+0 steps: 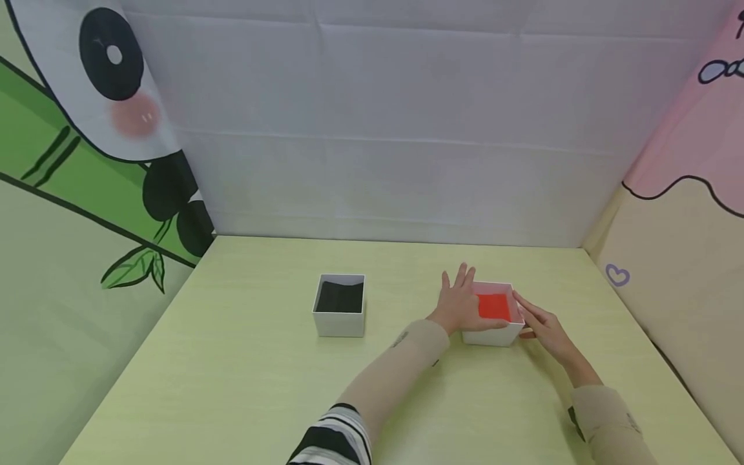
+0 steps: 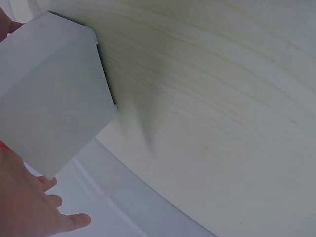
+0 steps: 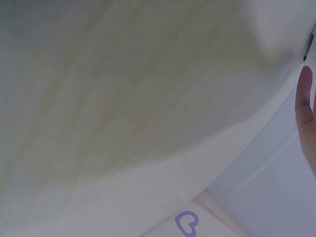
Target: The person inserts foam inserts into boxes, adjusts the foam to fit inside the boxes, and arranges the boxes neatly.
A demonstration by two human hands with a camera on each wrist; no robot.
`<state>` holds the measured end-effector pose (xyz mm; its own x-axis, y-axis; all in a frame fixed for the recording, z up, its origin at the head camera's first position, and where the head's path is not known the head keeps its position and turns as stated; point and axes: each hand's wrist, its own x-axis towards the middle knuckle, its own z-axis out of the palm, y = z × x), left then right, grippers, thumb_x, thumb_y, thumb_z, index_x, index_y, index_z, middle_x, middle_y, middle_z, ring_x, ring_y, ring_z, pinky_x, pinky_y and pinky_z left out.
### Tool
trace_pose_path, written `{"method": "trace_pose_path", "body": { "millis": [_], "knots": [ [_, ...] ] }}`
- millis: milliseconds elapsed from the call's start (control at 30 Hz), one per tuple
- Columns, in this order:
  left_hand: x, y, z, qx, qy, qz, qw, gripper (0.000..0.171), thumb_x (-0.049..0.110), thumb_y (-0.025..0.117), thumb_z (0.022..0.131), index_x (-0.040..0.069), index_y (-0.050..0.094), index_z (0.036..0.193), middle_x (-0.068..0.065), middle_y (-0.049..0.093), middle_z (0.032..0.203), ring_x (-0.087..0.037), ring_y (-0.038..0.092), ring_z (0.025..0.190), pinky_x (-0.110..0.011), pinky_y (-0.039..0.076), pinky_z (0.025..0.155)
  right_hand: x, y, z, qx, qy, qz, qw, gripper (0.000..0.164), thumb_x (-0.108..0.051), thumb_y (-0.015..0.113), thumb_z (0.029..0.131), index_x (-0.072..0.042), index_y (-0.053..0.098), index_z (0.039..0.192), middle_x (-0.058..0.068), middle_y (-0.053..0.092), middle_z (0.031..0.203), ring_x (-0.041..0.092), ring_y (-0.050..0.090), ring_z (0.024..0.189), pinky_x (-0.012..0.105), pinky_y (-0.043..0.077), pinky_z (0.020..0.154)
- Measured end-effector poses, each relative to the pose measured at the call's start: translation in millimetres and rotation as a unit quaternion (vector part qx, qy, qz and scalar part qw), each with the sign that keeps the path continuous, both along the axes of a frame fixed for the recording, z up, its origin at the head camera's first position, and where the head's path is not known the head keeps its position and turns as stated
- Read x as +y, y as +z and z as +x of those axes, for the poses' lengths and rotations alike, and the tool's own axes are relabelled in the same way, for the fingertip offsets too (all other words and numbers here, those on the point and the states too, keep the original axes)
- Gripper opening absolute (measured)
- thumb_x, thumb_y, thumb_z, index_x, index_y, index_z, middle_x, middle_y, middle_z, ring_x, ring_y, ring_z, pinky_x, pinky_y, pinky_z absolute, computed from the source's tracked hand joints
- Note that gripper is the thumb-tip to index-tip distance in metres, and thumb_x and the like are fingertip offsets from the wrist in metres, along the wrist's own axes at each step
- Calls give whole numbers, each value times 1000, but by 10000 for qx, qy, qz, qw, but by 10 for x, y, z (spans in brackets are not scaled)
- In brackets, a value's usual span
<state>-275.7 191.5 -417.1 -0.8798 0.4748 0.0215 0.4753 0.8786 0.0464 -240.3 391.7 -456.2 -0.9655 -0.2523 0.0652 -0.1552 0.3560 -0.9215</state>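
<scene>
A white open-topped box [image 1: 493,338] with a flat red piece [image 1: 494,307] inside stands on the right part of the table, between both hands. My left hand [image 1: 463,309] lies against its left side, thumb stretched along the front rim and fingers spread straight toward the back. Against the right wall rests my right hand [image 1: 543,326], its fingers extended along that side. In the left wrist view the box [image 2: 59,94] shows its plain outer walls, with the left hand [image 2: 29,202] at its lower edge. Only part of the right hand [image 3: 307,116] appears in the right wrist view.
To the left stands a second white box [image 1: 340,325] holding a black piece [image 1: 340,297]. Both boxes are on a pale yellow wood-grain table [image 1: 232,387]. A white cloth backdrop [image 1: 378,129] rises behind it, with printed cloth panels at both sides.
</scene>
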Motion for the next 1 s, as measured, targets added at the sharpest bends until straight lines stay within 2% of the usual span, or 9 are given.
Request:
{"method": "trace_pose_path", "body": {
  "millis": [100, 233, 433, 600, 667, 767, 900, 967, 1000],
  "knots": [
    [17, 9, 2, -61, 88, -56, 9999, 71, 76, 35, 72, 29, 57, 121, -3, 20, 145, -23, 6, 133, -50, 17, 100, 5, -8, -14, 23, 5, 3, 10000, 45, -23, 38, 97, -8, 28, 138, 34, 34, 128, 1, 55, 83, 38, 50, 70],
    [15, 5, -17, -70, 77, -43, 9999, 71, 77, 34, 73, 30, 59, 119, -3, 21, 144, -23, 6, 133, -49, 16, 101, 14, -10, -41, 64, 5, 26, 10000, 44, -22, 39, 97, -8, 30, 138, 33, 39, 124, 3, 57, 81, 38, 50, 70],
    [-38, -21, -48, -136, -116, 316, 9993, 65, 73, 35, 76, 29, 60, 118, -5, 25, 143, -24, 11, 132, -49, 18, 100, 19, 9, -52, 8, 100, 13, 9999, 46, -23, 38, 97, -4, 27, 138, 35, 35, 128, -1, 54, 85, 38, 50, 70],
    [-80, -39, -51, -108, -330, 489, 9982, 62, 69, 39, 78, 28, 56, 122, -6, 27, 142, -24, 17, 131, -49, 21, 99, 26, 19, -44, 220, 62, 20, 9997, 46, -19, 39, 97, 1, 27, 136, 35, 37, 125, -2, 53, 86, 38, 50, 68],
    [-96, -35, -36, -81, -395, 432, 9983, 63, 68, 40, 79, 27, 52, 126, -6, 26, 143, -24, 17, 131, -48, 23, 99, 30, 13, -32, 434, -92, 145, 9989, 45, -18, 39, 97, 2, 29, 135, 31, 45, 120, -3, 52, 86, 36, 50, 68],
    [-128, -13, 17, 10, -477, 368, 9982, 64, 66, 41, 79, 27, 47, 130, -6, 25, 143, -22, 18, 130, -46, 24, 99, 35, -4, 5, 893, -429, 320, 9946, 42, -15, 41, 96, 5, 34, 132, 12, 57, 110, -6, 52, 86, 27, 49, 67],
    [-201, 51, 123, 202, -545, 581, 9966, 62, 61, 45, 81, 25, 44, 132, -4, 26, 143, -20, 21, 130, -44, 26, 99, 23, 5, 67, 1557, -834, 300, 9838, 38, -8, 45, 94, 10, 41, 126, -14, 57, 102, -12, 49, 89, 11, 42, 70],
    [-261, 87, 183, 359, -597, 740, 9948, 60, 58, 47, 82, 24, 45, 131, -4, 30, 141, -20, 24, 128, -42, 28, 98, 4, 37, 96, 1811, -991, 324, 9779, 36, -6, 47, 93, 10, 44, 125, -20, 55, 102, -14, 46, 91, 7, 38, 72],
    [-295, 95, 207, 445, -636, 850, 9934, 59, 56, 48, 83, 23, 45, 131, -4, 32, 139, -19, 26, 127, -41, 29, 97, -10, 58, 110, 1885, -1096, 395, 9751, 36, -7, 48, 92, 9, 45, 125, -16, 58, 102, -15, 45, 93, 7, 36, 74]
  ]
}}
